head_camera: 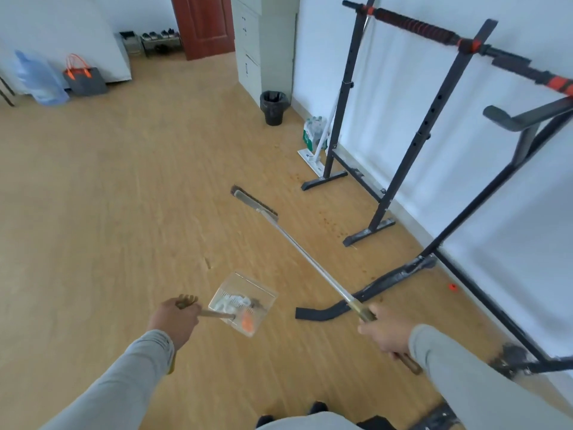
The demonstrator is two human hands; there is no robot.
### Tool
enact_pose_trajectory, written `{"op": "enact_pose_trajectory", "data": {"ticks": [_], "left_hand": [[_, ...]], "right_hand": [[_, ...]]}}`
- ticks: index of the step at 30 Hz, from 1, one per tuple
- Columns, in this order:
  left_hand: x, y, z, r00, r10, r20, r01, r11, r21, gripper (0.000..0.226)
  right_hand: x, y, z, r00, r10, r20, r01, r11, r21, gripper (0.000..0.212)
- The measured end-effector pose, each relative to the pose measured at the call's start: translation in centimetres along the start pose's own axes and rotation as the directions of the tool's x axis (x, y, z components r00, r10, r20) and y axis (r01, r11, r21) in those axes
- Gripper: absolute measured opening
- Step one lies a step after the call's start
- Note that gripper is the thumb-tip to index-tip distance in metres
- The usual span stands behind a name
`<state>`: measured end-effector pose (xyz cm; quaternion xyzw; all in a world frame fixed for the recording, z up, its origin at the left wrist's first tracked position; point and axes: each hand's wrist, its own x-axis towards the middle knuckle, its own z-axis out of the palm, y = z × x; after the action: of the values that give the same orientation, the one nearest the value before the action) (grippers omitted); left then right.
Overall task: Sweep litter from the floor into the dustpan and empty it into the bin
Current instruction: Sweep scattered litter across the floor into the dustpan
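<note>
My left hand (173, 321) grips the handle of a clear dustpan (243, 302), held above the wooden floor. White and orange litter lies inside the pan. My right hand (384, 333) grips the brown end of a broom handle (310, 259). The metal shaft runs forward and left to the dark broom head (252, 201), which is low over or on the floor; I cannot tell which. A black bin (273, 107) with a dark liner stands far ahead beside a grey cabinet. Small brown crumbs (331, 220) are scattered near the rack feet.
A black pull-up rack (403, 169) stands along the right wall, its feet reaching into the floor. A white flat mop (313, 158) and a pack of bottles lean by it. A small red piece (452, 287) lies under the rack. A water jug and a grey bag sit far left.
</note>
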<state>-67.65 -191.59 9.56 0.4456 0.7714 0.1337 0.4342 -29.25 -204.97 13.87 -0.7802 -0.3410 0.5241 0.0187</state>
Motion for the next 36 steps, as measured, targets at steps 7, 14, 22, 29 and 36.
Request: {"op": "enact_pose_trajectory", "data": {"ticks": [7,14,22,29,36], "left_hand": [[-0.5,2.6,0.9,0.996,-0.009,-0.092,0.011,1.0,0.015,0.018],[2.0,3.2,1.0,0.99,-0.054,-0.127,0.048,0.998,-0.052,0.017],[9.5,6.7,-2.1,0.999,0.002,-0.037,-0.004,0.999,-0.034,0.022],[15.4,10.3,-6.8,0.99,0.104,0.099,-0.106,0.994,0.015,0.019],[20.0,13.6,-8.3,0.976,0.146,0.159,-0.154,0.987,0.042,0.015]], "right_hand": [[5.8,-2.8,-0.2,0.998,-0.003,0.069,-0.005,0.994,0.108,0.02],[7.5,-3.9,-2.4,0.996,0.007,0.089,-0.026,0.975,0.219,0.016],[10.1,-10.4,-0.7,0.992,0.122,0.034,-0.126,0.919,0.375,0.022],[11.4,-17.2,1.7,0.949,0.315,-0.018,-0.271,0.841,0.468,0.028],[12.8,-19.7,1.4,0.909,0.415,-0.032,-0.32,0.747,0.583,0.026]]}}
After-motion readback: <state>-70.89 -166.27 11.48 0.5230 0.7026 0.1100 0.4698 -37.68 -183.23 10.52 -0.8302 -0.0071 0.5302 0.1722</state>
